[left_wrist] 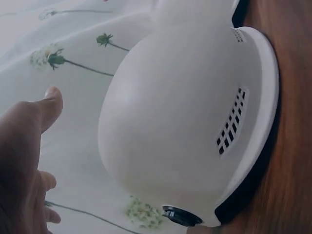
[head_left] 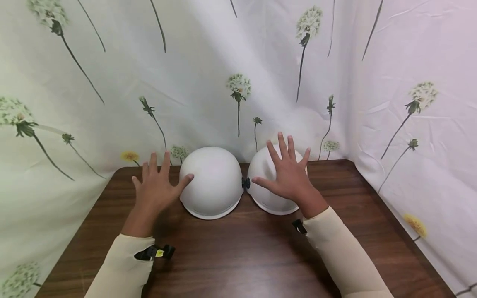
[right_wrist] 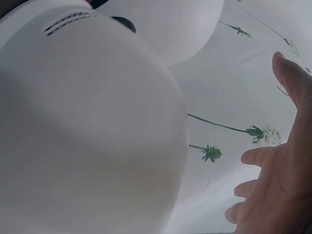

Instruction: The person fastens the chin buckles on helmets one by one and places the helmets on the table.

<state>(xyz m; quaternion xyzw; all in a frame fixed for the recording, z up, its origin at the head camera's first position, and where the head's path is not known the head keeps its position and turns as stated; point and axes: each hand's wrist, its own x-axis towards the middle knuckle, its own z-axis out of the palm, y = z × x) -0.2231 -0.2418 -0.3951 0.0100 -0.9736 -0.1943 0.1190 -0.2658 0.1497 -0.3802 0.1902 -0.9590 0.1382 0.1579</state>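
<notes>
Two white hard hats sit side by side, dome up, at the back of the wooden table. My left hand (head_left: 154, 190) is raised with fingers spread, its thumb in front of the left helmet (head_left: 212, 182). My right hand (head_left: 290, 174), also spread, hovers over the right helmet (head_left: 262, 165) and hides part of it. Neither hand holds anything. In the left wrist view the left helmet (left_wrist: 170, 112) shows a vent grid (left_wrist: 231, 122) and a black side knob (left_wrist: 181, 215). The right wrist view has the right helmet (right_wrist: 107, 126) close up, apart from the palm.
The dark brown table (head_left: 238, 248) ends at a white curtain (head_left: 201, 82) printed with dandelions, which rises behind and along both sides. Dark knobs (head_left: 245, 183) lie between the helmets. Black straps with devices (head_left: 154, 252) are on both cream sleeves.
</notes>
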